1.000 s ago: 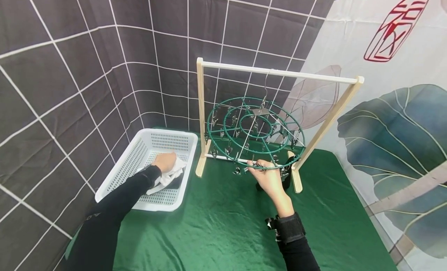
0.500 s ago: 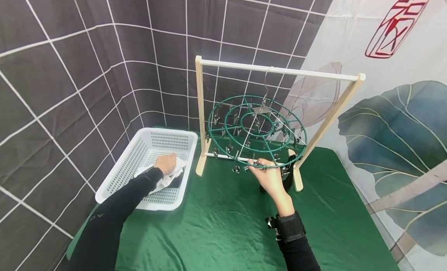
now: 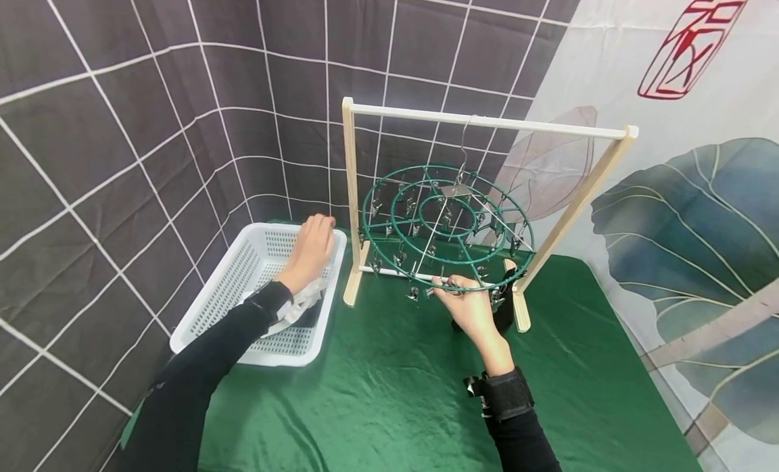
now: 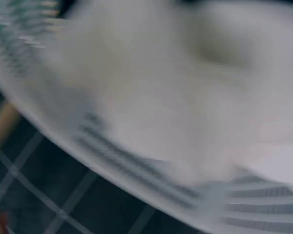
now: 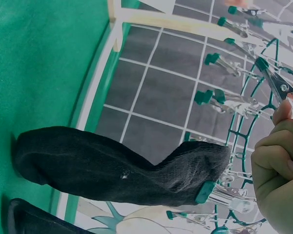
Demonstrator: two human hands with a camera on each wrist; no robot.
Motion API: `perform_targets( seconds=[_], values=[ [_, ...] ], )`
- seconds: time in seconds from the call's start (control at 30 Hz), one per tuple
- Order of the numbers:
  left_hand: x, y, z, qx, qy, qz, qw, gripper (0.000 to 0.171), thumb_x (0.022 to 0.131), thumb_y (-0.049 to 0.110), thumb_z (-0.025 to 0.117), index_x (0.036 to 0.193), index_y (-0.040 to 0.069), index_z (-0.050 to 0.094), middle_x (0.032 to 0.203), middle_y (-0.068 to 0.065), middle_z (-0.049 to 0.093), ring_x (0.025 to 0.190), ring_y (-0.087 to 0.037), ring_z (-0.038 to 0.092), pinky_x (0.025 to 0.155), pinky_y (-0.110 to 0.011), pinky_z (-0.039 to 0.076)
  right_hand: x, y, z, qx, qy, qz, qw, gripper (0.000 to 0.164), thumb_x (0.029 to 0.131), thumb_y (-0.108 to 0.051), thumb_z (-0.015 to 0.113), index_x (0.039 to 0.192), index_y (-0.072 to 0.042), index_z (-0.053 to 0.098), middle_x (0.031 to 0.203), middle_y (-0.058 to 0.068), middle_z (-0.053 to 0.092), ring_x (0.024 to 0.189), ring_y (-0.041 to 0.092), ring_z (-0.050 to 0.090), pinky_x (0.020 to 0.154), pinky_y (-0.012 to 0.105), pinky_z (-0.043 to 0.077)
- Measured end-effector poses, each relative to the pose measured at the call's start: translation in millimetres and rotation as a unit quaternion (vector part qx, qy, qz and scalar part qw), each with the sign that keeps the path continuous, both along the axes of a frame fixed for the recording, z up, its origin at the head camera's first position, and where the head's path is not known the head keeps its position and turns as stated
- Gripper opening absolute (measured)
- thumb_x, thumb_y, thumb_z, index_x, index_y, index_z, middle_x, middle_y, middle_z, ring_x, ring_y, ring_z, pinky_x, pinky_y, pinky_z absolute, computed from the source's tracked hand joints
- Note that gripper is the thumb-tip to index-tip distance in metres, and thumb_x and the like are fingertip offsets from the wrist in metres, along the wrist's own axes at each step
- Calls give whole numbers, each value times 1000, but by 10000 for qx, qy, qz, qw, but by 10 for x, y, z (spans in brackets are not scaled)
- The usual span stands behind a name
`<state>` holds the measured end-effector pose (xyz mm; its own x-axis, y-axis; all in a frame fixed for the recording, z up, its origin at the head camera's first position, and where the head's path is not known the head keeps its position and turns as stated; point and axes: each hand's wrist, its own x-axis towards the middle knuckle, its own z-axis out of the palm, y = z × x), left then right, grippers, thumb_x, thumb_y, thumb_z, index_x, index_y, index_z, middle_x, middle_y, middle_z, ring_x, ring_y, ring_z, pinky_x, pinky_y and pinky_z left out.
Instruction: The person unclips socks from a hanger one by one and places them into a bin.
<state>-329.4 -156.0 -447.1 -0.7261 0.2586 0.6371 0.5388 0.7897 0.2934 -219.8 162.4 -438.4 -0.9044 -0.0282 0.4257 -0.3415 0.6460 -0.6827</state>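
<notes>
My left hand is over the back right part of a white basket, above a crumpled white cloth. Its fingertips are hidden in the head view, and I cannot tell whether they hold anything. In the blurred left wrist view, the white cloth fills most of the frame. My right hand pinches a metal clip with a green tip at the near rim of a round green clip hanger. Close beside it, a black sock hangs from another clip.
A wooden rack with a white top bar carries the clip hanger, with several clips dangling. Part of a second black sock shows in the right wrist view. Green cloth covers the table; a grey grid curtain stands behind.
My left hand, earlier down on the white cloth in the basket, has moved up and right toward the basket's back rim. The right hand stays at the hanger's near rim.
</notes>
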Motion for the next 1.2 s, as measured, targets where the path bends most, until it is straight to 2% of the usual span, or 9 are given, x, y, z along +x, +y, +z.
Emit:
perform_targets(
  seconds=[0.07,0.17,0.27,0.33,0.5,0.7,0.9,1.07,1.2],
  values=[
    [59,190,89,505,984,-482,9927,18,96,-2,46,110,-8,56,105,-24,58,100,-39,54,91,-49,46,5,1,4,-62,-24,-14,10000,45,91,-17,75,58,-14,44,54,-9,35,51,10,35,56,26,30],
    [172,471,173,834,2080,-1314,9657,18,89,-7,48,106,-8,56,103,-23,59,99,-37,55,93,-48,47,9,2,3,-186,-110,-24,9998,45,90,-15,77,59,-14,44,54,-9,36,52,10,36,56,25,30],
    [314,720,227,745,2577,-1990,9426,21,86,-7,50,106,-7,57,102,-21,61,99,-35,58,94,-46,50,14,1,4,-268,-245,-33,9993,43,89,-14,77,60,-13,46,54,-8,36,53,11,36,56,25,30],
    [410,855,254,581,2606,-2270,9366,20,89,-4,49,106,-5,58,101,-18,63,98,-33,60,93,-44,52,19,1,4,-252,-264,-40,9993,42,89,-15,77,60,-14,47,55,-8,37,53,11,36,56,25,31],
    [566,1048,267,117,2407,-2386,9407,19,98,5,46,104,-2,63,87,-10,63,81,-24,60,79,-35,52,10,2,-9,-35,54,-80,9999,43,90,-17,77,59,-13,47,54,-8,39,52,9,37,55,25,32],
    [577,1092,221,58,2216,-2377,9457,11,94,4,50,90,3,60,73,-5,53,65,-18,47,66,-32,41,6,16,-70,-48,391,-160,9991,41,89,-18,78,59,-9,50,55,-4,39,51,6,32,55,25,30],
    [541,1077,195,276,2037,-2308,9511,10,91,4,51,83,5,58,68,-4,50,63,-18,45,66,-33,41,87,187,-76,408,-1044,322,9932,27,90,-36,76,95,-9,73,67,0,59,58,10,51,60,24,43],
    [528,1057,217,348,1997,-2326,9512,11,91,4,51,83,5,59,67,-4,51,62,-18,44,67,-34,41,197,614,59,815,-2004,942,9718,21,94,-21,72,103,-2,73,80,12,73,62,12,63,59,29,54],
    [518,1054,230,364,1982,-2356,9507,11,90,3,51,83,4,59,68,-5,53,62,-19,45,66,-35,42,287,979,181,1139,-1874,249,9753,16,95,-7,64,104,3,71,90,18,75,67,18,67,60,31,54]
  ],
)
